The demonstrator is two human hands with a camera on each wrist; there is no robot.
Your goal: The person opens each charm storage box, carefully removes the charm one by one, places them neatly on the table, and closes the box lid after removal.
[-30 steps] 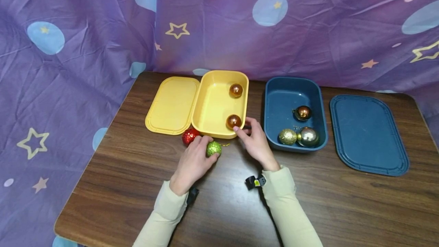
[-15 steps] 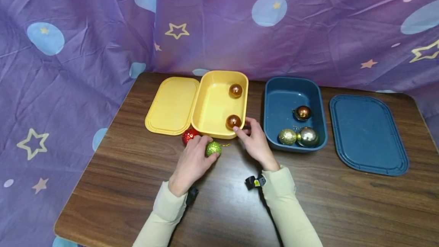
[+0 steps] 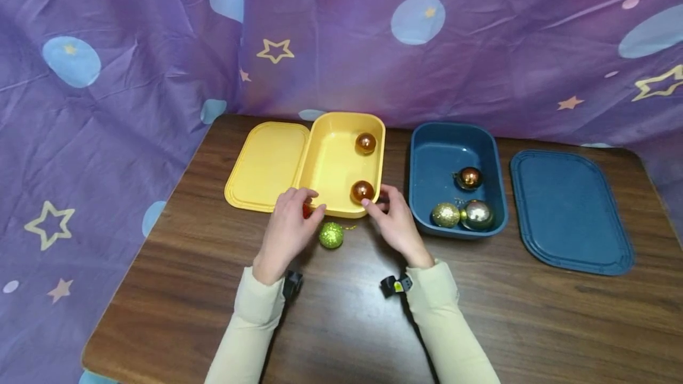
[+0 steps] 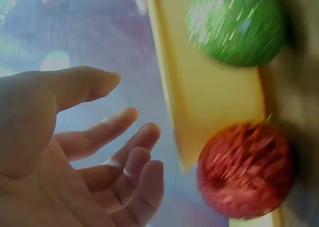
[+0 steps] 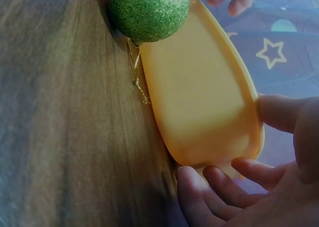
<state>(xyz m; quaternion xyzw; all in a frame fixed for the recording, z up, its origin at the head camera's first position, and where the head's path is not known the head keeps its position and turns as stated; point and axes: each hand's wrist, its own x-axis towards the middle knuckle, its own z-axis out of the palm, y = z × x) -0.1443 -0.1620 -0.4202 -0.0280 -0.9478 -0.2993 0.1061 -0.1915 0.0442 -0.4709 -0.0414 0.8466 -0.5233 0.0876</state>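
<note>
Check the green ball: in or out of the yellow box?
Out: the green ball sits on the table, outside the yellow box's near wall.

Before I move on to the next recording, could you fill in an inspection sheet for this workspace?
Surface: brown wood-grain table.
Job's things: yellow box holding two amber balls; green glitter ball and red ball outside its near side.
Other contents: blue box with copper, gold glitter and silver balls.
Clutter: yellow lid and blue lid, lying flat beside the boxes.
Left hand: by the red ball, fingers apart from it.
Right hand: grips the yellow box's near right corner.
Cables: nothing clearly seen.
Surroundings: purple cloth with stars and blue ovals, behind and to the left.
</note>
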